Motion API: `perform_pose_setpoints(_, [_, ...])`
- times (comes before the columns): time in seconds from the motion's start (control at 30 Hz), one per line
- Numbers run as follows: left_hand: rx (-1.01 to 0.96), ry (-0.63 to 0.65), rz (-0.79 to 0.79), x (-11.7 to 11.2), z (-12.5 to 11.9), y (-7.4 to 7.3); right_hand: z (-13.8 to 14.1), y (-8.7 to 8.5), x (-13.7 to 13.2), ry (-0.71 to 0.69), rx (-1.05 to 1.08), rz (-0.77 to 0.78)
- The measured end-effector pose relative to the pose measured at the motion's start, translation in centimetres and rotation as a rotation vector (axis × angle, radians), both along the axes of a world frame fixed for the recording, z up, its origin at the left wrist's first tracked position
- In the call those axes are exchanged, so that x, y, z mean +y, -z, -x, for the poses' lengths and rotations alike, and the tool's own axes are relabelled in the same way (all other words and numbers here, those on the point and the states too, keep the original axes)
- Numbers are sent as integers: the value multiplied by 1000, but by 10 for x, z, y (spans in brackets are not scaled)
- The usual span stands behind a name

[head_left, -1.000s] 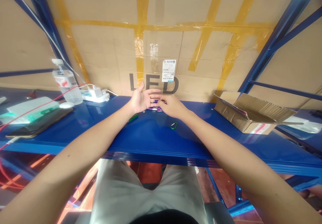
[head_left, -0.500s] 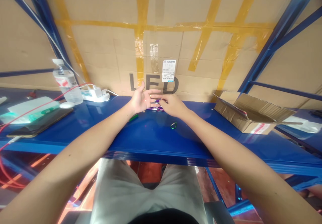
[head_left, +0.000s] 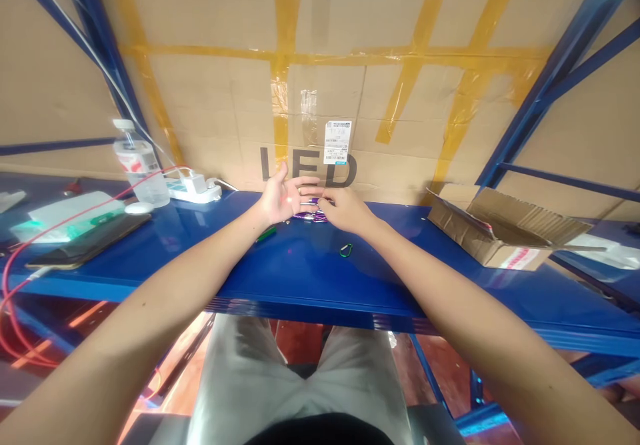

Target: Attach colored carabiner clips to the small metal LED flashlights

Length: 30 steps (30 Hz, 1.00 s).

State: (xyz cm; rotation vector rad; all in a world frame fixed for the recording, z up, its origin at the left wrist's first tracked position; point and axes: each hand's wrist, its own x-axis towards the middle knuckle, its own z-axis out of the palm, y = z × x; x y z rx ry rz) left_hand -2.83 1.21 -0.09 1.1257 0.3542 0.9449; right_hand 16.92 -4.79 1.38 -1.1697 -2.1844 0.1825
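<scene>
My left hand (head_left: 283, 198) is held palm up with its fingers spread, and nothing is gripped in it. Its fingertips reach close to my right hand (head_left: 347, 210), whose thumb and fingers are pinched on a small purple metallic piece (head_left: 314, 201). The exact kind of that piece is too small to make out. Behind and below the hands lies a cluster of shiny purple pieces (head_left: 311, 217), partly hidden by fingers. A green carabiner (head_left: 345, 250) rests on the blue table nearer to me. Beside my left wrist is a slim green object (head_left: 267, 234).
An open cardboard box (head_left: 500, 231) stands on the right of the blue table (head_left: 300, 271). At left are a plastic bottle (head_left: 143, 168), a white power strip (head_left: 195, 189), a dark phone-like slab (head_left: 90, 245) and a red cable (head_left: 75, 215). A large taped cardboard sheet (head_left: 225, 111) rises behind.
The view has shifted slightly, so the surroundings sit a little farther right and lower. Both hands keep nearly the same pose, with the purple piece still pinched on the right.
</scene>
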Motion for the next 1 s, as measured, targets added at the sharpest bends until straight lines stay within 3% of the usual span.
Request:
perform_pose_setpoints(0.5, [139, -82, -89, -9, -1, -6, -4, 3, 13, 52, 38, 54])
perform_pose_setpoints(0.57, [242, -139, -168, -9, -2, -6, -6, 6, 19, 39, 39, 79])
perform_pose_setpoints(0.77, [820, -280, -580, -13, -4, -7, -16, 20, 36, 5, -27, 178])
perform_pose_setpoints(1.0, [1186, -351, -782, -1, 16, -8, -20, 21, 37, 16, -67, 356])
